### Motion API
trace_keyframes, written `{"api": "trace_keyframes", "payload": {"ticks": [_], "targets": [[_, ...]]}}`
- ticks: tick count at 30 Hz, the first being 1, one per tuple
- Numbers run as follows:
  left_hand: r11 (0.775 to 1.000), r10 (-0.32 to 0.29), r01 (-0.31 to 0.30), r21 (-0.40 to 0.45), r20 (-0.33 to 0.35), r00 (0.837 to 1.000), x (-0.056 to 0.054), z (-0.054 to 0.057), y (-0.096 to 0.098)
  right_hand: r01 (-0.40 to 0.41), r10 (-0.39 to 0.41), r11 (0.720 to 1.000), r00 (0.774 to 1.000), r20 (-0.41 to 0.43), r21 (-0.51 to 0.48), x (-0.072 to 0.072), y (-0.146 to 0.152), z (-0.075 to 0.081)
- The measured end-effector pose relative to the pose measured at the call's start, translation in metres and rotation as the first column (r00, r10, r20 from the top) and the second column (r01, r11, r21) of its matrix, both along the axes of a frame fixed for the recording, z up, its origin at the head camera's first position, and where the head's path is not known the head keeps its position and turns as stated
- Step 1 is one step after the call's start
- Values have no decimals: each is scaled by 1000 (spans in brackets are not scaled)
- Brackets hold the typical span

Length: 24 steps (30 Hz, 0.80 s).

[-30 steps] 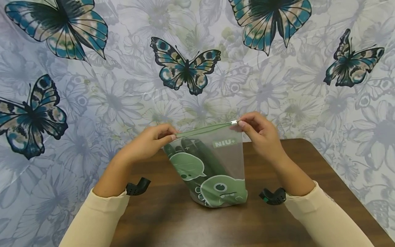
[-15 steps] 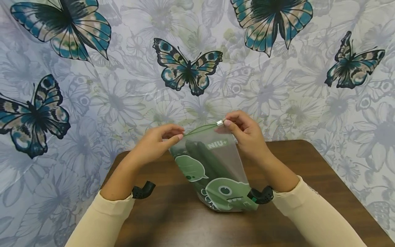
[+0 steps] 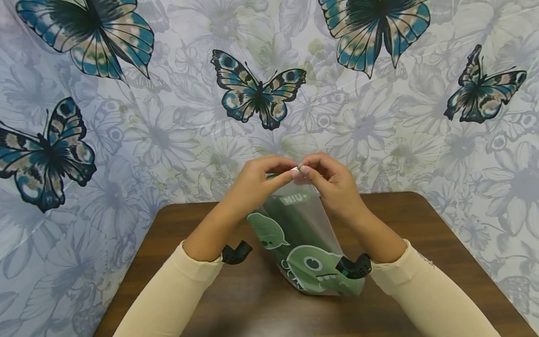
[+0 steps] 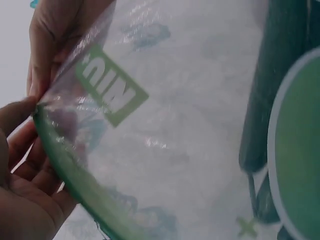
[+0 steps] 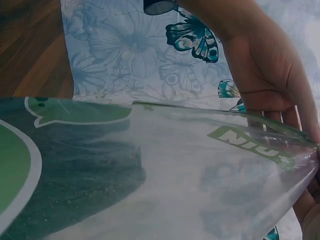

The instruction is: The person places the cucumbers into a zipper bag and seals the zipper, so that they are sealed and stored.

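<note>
A see-through bag [image 3: 301, 220] with a green zip edge [image 4: 62, 165], "NIU+" lettering and green cartoon prints leans on the table, its top tilted left. Long, dark, rounded items [image 4: 270, 90] show through its wall; their kind I cannot tell. My left hand [image 3: 263, 180] pinches at the small white zip slider [image 3: 296, 169] by the bag's upper right corner. Right beside it, my right hand [image 3: 334, 185] pinches that same corner, with the fingertips of both hands nearly touching. In the right wrist view, the left hand [image 5: 270, 75] is above the bag's mouth.
The bag's base stands on a brown wooden table [image 3: 177, 262] with rounded far corners. Behind it hangs a butterfly-and-flower cloth [image 3: 168, 117]. Black wrist cameras [image 3: 236, 252] sit on both wrists; the right one overlaps the bag's lower edge in the head view.
My left hand has moved right along the bag's top edge to meet the right hand. Earlier, the right hand shifted left, and the bag's top leaned left with it.
</note>
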<state>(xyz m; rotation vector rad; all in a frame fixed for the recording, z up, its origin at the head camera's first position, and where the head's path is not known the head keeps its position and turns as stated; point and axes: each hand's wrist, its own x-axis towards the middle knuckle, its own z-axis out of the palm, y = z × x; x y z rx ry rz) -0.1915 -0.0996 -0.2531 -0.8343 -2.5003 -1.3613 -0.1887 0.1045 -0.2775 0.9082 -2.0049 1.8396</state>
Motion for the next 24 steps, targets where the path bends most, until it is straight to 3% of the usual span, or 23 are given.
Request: {"api": "trace_keyframes", "payload": {"ticks": [9, 24], "targets": [[1000, 25, -25, 7, -117, 993, 2, -3, 12, 28, -28, 1000, 999, -32, 7, -1, 4, -3], [999, 32, -37, -15, -259, 965, 6, -14, 7, 119, -113, 992, 989, -93, 53, 5, 11, -6]]}}
